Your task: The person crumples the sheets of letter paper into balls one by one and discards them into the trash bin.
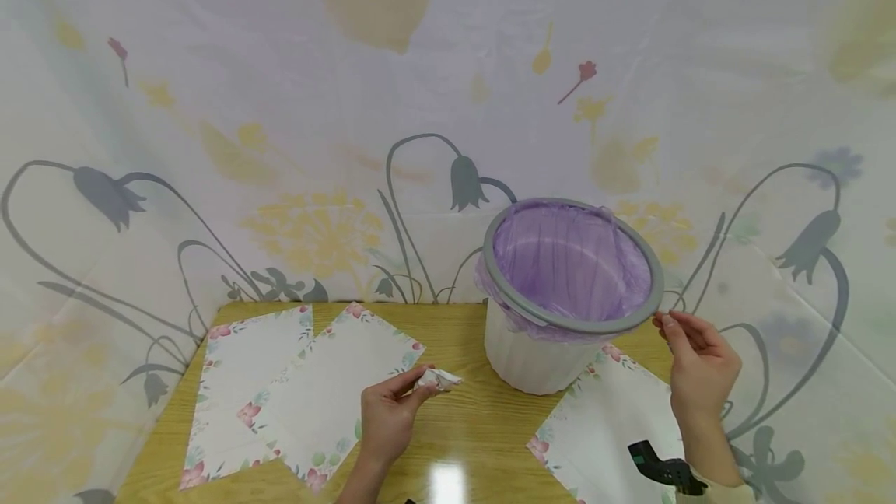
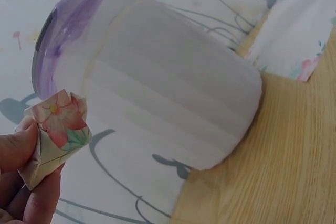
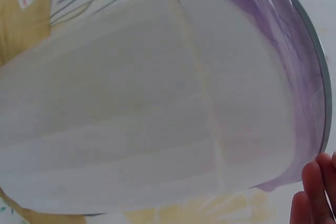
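Note:
A white waste bin (image 1: 532, 356) with a grey rim (image 1: 560, 323) and a purple liner (image 1: 570, 263) stands tilted on the wooden table (image 1: 448, 426). My right hand (image 1: 693, 360) is at the bin's right rim, fingertips (image 1: 665, 323) touching the grey ring; in the right wrist view only fingertips (image 3: 315, 192) show beside the bin (image 3: 131, 119). My left hand (image 1: 388, 418) pinches a crumpled ball of floral paper (image 1: 437, 381) just left of the bin. The left wrist view shows the paper wad (image 2: 55, 135) between thumb and fingers, with the bin (image 2: 168, 108) behind it.
Two floral-edged paper sheets (image 1: 308, 395) lie overlapping on the table's left. Another sheet (image 1: 609, 434) lies at the right, partly under the bin. A floral cloth backdrop (image 1: 315, 138) rises behind and around the table. A dark wrist-camera mount (image 1: 661, 469) sits on my right forearm.

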The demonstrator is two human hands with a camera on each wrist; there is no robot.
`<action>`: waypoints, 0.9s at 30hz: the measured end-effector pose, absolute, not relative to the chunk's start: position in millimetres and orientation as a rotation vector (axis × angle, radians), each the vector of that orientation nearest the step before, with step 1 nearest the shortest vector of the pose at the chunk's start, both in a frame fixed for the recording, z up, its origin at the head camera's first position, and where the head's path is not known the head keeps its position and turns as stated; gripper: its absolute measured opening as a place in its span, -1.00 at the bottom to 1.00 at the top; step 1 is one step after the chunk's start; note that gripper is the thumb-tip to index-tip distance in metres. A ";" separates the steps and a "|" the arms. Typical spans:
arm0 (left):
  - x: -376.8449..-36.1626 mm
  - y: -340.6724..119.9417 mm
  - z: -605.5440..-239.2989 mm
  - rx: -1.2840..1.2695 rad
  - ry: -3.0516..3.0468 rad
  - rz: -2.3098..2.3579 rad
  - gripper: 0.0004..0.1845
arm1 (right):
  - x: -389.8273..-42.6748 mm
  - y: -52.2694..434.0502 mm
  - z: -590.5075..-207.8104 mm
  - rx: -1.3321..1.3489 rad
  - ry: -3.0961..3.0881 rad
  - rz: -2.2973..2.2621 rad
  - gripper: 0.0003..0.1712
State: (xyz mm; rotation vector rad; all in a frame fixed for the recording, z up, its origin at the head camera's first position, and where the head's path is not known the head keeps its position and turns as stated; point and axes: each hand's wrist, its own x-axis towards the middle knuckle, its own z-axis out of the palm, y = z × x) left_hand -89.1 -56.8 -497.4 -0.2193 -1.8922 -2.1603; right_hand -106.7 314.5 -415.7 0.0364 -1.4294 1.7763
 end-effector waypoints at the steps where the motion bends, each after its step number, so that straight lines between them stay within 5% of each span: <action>1: -89.2 -56.9 -497.6 -0.222 -1.885 -2.168 -0.71 | -108.2 316.6 -412.7 0.027 -1.450 1.757 -0.80; 27: -101.0 -71.8 -492.6 -0.220 -1.957 -2.016 -0.73 | -137.6 334.7 -390.1 -0.004 -2.156 1.337 -0.58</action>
